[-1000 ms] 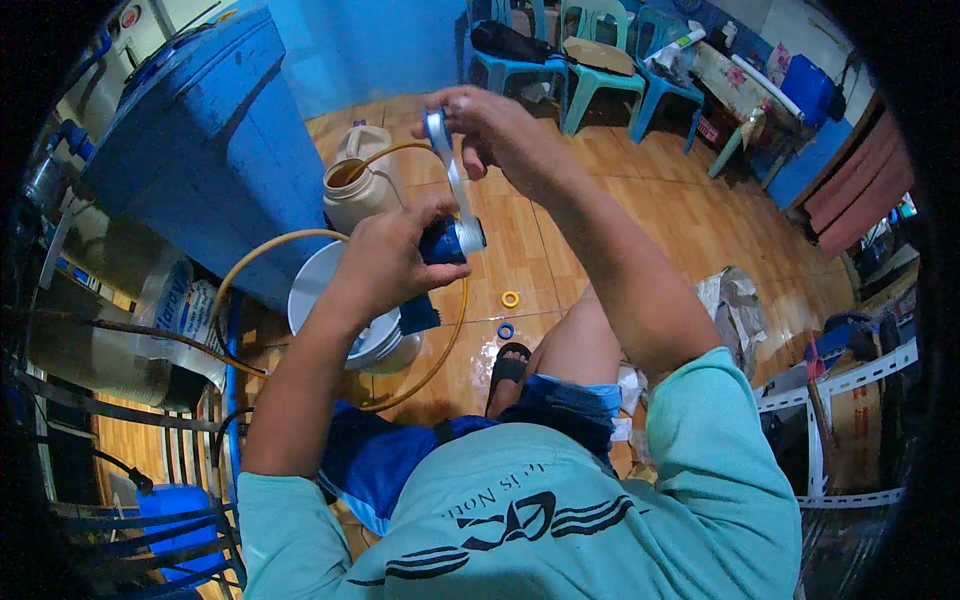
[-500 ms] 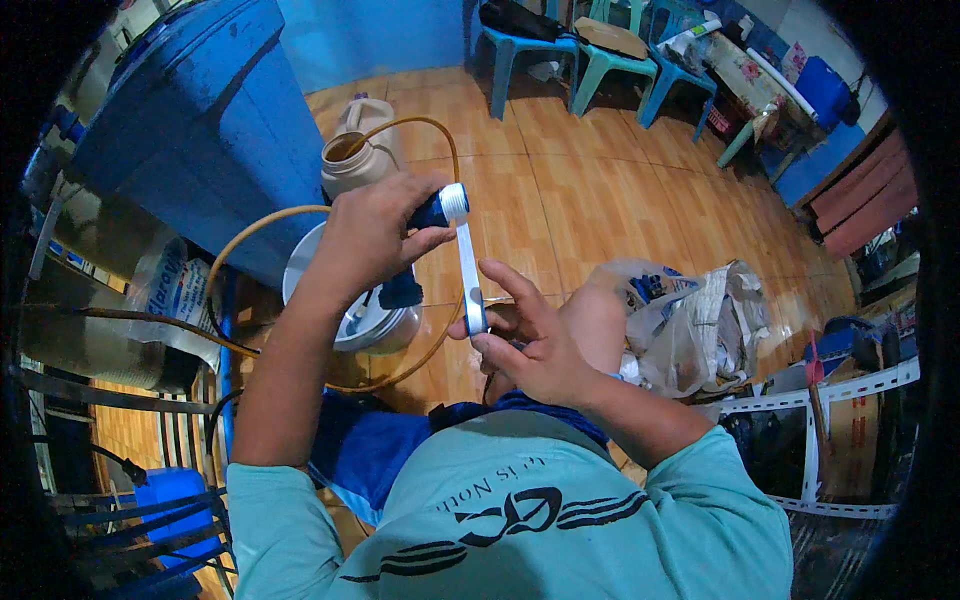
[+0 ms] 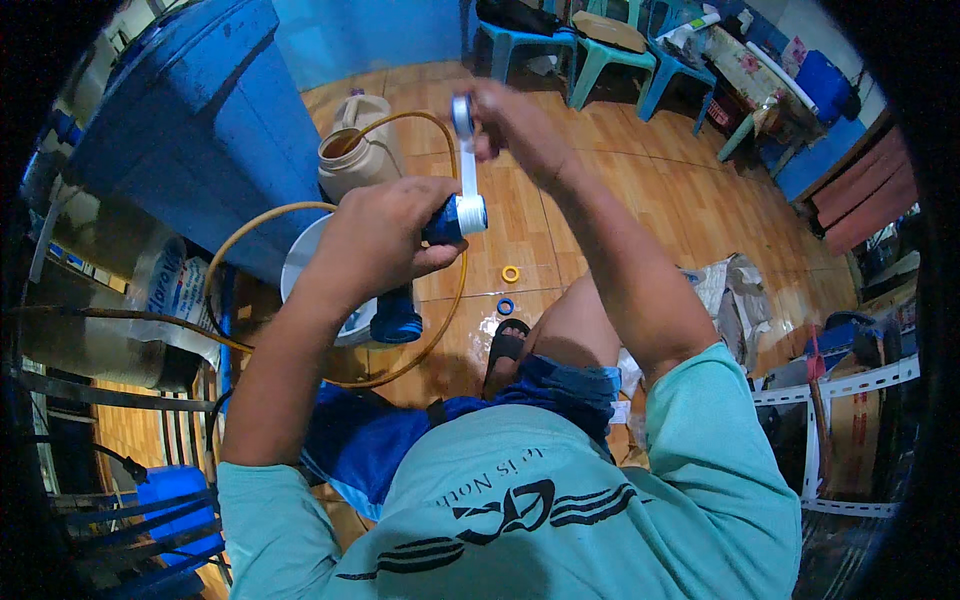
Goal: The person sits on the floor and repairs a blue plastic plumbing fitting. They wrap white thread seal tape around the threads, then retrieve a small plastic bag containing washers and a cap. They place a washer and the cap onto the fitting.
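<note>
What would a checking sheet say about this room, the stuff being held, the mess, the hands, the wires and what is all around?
Surface: wooden plank floor, no table.
Job's things: blue fitting with white tape wound on its end; tape roll pulled up from it.
Clutter: yellow ring, blue ring, tan jug, crumpled bags.
Grippers: left hand grips the fitting; right hand holds the roll.
Cables: orange hose looping around a white bowl.
Surroundings: big blue barrel, teal plastic chairs.
</note>
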A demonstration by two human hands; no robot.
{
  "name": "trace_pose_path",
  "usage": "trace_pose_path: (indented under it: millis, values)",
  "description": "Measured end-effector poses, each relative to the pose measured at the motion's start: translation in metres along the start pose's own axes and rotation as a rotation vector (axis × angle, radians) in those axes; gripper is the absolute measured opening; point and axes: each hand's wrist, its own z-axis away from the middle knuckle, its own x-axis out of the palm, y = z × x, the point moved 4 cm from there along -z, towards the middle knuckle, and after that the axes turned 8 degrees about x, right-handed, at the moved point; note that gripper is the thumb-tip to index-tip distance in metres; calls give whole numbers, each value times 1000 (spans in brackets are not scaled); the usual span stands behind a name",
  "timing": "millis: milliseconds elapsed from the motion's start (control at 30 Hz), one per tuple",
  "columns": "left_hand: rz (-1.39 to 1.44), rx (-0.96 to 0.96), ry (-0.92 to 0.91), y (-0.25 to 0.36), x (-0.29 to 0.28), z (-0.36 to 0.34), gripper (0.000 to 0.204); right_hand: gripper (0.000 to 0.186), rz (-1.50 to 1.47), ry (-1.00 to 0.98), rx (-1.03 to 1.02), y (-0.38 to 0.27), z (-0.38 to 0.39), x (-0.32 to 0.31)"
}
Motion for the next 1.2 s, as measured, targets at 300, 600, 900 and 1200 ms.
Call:
trace_pose_path:
  millis: [300, 600, 900, 1200]
  values:
    - [-58, -154, -118, -26, 14, 25, 46, 42, -58, -46, -30, -46, 52, 58]
    - [-3, -99, -98, -32, 29, 9, 48, 35, -330, 143, 79, -16, 144, 97]
    - [-23, -122, -139, -20, 34, -2, 48, 36, -139, 102, 186, 112, 133, 76]
    - [52, -119, -129, -4, 32, -5, 42, 41, 4, 97, 184, 109, 60, 25]
